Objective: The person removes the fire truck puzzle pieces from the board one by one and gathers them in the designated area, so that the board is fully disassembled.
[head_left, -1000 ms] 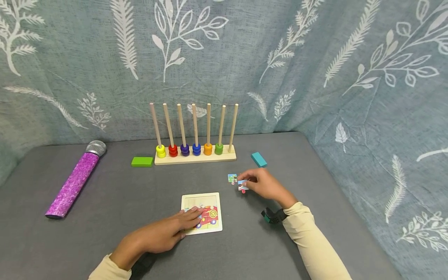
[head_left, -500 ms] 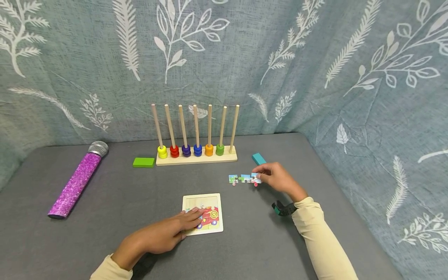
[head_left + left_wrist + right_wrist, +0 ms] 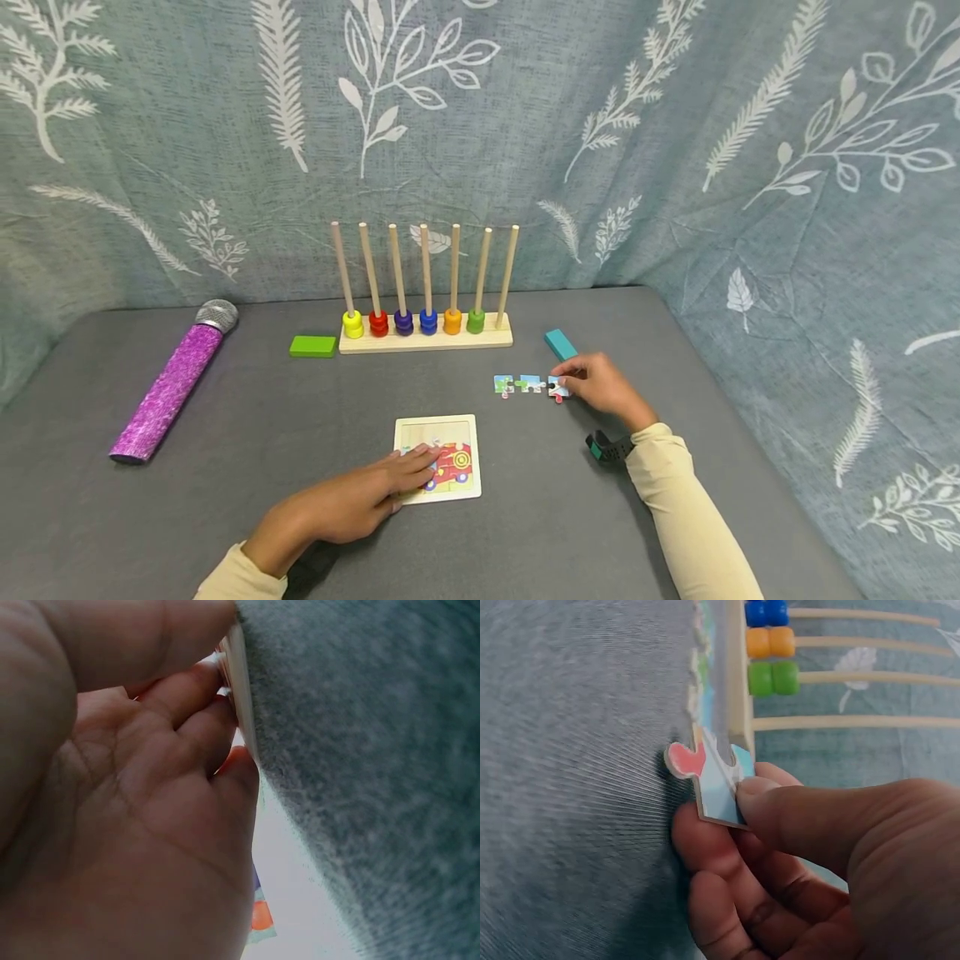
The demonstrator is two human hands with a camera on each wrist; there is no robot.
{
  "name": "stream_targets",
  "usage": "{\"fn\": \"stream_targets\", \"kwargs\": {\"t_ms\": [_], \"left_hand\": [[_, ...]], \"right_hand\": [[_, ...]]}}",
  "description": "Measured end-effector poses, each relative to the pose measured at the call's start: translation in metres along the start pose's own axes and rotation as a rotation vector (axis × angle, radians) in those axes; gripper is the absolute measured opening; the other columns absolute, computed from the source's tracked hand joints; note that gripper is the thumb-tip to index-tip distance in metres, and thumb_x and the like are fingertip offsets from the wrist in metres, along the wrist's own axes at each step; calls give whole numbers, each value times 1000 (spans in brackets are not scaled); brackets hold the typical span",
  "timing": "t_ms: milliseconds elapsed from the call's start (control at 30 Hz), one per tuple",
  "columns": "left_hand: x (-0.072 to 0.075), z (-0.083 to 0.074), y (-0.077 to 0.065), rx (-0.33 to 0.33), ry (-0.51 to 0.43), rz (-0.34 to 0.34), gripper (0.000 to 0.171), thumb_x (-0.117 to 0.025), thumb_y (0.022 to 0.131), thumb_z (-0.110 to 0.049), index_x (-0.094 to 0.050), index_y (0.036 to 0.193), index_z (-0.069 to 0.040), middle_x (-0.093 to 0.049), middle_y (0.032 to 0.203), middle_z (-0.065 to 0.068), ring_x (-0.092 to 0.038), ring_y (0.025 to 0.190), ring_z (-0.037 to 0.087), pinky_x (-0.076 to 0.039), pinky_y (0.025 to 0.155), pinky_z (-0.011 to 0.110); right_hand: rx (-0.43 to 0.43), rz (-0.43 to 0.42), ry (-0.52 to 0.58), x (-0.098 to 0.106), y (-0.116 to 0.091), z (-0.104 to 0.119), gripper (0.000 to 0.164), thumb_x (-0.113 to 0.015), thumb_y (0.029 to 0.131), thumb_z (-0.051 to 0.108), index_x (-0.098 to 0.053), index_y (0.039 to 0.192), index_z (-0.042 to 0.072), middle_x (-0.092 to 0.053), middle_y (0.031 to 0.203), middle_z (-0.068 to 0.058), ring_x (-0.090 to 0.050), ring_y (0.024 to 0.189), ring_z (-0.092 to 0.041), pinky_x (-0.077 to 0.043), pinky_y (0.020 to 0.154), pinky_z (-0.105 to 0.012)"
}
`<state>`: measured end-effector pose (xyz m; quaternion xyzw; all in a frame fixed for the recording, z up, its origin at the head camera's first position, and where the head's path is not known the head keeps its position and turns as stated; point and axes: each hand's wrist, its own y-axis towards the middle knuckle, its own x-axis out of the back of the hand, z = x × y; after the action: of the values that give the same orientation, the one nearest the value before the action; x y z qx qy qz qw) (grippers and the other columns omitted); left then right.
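My right hand pinches a blue-and-white puzzle piece with a red tab between thumb and fingers, just above the table. To its left lie two other puzzle pieces, a green-and-blue one and a pale blue one, in a row. My left hand rests with extended fingers on a square wooden puzzle tray, over its left side. Inside the tray, a red vehicle picture fills the lower part, while bare wood shows above; the fingers cover some of it.
Behind stands a wooden peg rack with coloured beads on most pegs. A green block lies at its left, a teal block at its right. A purple glittery microphone lies far left. Patterned fabric hangs behind the grey table.
My right hand has moved right with its puzzle piece, which now lies at the right end of the row, beside the pale blue piece. My left hand stays on the tray.
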<state>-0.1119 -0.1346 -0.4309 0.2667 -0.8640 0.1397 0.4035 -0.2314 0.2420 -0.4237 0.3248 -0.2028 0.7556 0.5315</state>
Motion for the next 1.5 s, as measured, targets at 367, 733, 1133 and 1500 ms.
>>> {"fn": "stream_targets", "kwargs": {"t_ms": [367,733,1133,1500], "left_hand": [[2,-3,0,33,-63,26,51,-49,94,9,-43,144,1,-28,156,14,-22,144,30,-17,116,38],[3,-3,0,17,-33,17,55,-49,94,8,-41,147,-3,-30,155,16,-24,143,32,-19,115,43],[1,-5,2,42,-15,7,52,-50,94,8,-44,145,-2,-32,155,15,-25,143,31,-22,114,45],[-1,-17,8,119,114,8,49,-55,93,5,-48,141,1,-36,153,13,-31,141,31,-32,109,48]], "right_hand": [[-35,-30,-49,-8,1,-1,18,-60,92,-4,-73,104,-3,-70,98,-14,-65,83,-22,-52,69,-34],[-24,-113,-204,-15,0,6,17,-63,91,-1,-75,103,0,-67,97,-13,-58,78,-20,-46,67,-35],[7,-195,-217,-17,-2,8,15,-67,88,-2,-74,100,-2,-70,97,-14,-63,86,-28,-51,76,-43],[25,-174,-187,-15,-6,20,15,-67,90,3,-75,102,0,-72,91,-9,-65,77,-19,-51,67,-36]]}}
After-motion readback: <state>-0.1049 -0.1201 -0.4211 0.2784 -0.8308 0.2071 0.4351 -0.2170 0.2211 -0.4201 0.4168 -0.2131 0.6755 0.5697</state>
